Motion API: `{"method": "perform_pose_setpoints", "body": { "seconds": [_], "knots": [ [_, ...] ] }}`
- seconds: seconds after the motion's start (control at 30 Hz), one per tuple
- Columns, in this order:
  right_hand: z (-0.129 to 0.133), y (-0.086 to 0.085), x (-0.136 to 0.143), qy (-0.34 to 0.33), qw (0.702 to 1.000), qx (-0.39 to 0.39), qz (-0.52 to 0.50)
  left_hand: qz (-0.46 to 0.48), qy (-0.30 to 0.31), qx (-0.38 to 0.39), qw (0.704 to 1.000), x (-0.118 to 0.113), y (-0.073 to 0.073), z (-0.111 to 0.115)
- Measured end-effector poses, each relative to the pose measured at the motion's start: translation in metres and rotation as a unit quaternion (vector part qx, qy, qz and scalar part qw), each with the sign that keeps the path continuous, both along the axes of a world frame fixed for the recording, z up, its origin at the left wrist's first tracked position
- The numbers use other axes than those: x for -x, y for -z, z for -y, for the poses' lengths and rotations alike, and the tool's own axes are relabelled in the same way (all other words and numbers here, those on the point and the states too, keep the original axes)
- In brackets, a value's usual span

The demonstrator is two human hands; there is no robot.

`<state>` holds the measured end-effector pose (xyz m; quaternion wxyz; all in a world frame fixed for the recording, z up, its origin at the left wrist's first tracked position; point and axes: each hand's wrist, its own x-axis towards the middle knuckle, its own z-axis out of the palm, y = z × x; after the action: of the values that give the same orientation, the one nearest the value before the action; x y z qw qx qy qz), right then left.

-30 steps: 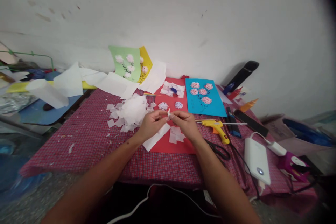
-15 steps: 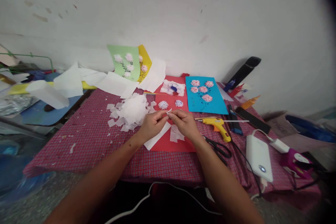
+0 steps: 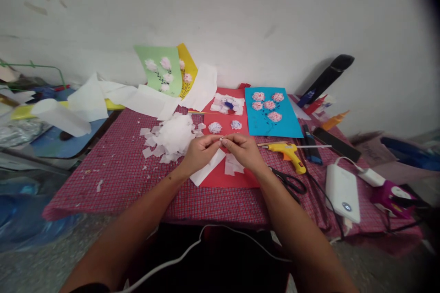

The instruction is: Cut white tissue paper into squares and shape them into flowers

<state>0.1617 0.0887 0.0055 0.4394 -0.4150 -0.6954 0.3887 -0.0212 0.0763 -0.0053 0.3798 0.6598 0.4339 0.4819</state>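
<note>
My left hand (image 3: 202,152) and my right hand (image 3: 241,149) meet fingertip to fingertip above a red sheet (image 3: 220,180). Pinched between them is a small piece of white tissue paper (image 3: 221,138), mostly covered by the fingers. Just beyond lie two paper pompom flowers, a speckled left one (image 3: 215,127) and a bluish right one (image 3: 236,124). Under the hands rest a folded white strip (image 3: 206,169) and some tissue squares (image 3: 233,165). A heap of white tissue squares (image 3: 173,135) sits left of my left hand. Farther back is a blue-stained crumpled tissue (image 3: 228,104).
On the right are a yellow glue gun (image 3: 288,153), black scissors (image 3: 292,184), a white power bank (image 3: 343,192) and a blue flower card (image 3: 271,116). Green (image 3: 161,71) and yellow (image 3: 187,73) flower cards lean on the wall. A paper roll (image 3: 62,118) lies left.
The white piece between my fingertips shows less now, and the fingers have closed tighter around it. The view has shifted slightly; the things on the table look unmoved.
</note>
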Motion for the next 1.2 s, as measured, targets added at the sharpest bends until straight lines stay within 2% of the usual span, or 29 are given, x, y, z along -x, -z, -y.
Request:
{"method": "perform_pose_setpoints", "body": {
  "seconds": [0.27,0.6,0.67,0.77,0.83,1.03,1.2],
  "knots": [
    [-0.001,0.0,0.001,0.001,0.998,-0.041,0.04,-0.015,-0.034,-0.015,0.999,-0.001,-0.003,0.001],
    [0.001,-0.002,0.0,-0.005,1.0,0.01,-0.028,0.067,-0.054,0.093,0.992,0.0,-0.001,-0.004],
    [0.001,-0.004,0.0,-0.013,0.997,0.04,-0.059,0.116,-0.038,0.145,0.982,-0.002,-0.001,-0.005],
    [0.001,-0.008,-0.002,-0.018,0.993,0.072,-0.094,0.184,0.017,0.248,0.951,-0.005,-0.003,-0.006],
    [0.0,-0.009,-0.002,-0.012,0.991,0.086,-0.102,0.211,0.04,0.287,0.934,-0.005,-0.007,-0.005],
    [-0.002,-0.008,0.0,0.034,0.984,0.127,-0.121,0.219,0.055,0.292,0.93,-0.003,-0.015,-0.002],
    [-0.004,-0.006,0.001,0.031,0.976,0.142,-0.16,0.226,0.046,0.277,0.933,-0.004,-0.013,-0.003]
  ]
}}
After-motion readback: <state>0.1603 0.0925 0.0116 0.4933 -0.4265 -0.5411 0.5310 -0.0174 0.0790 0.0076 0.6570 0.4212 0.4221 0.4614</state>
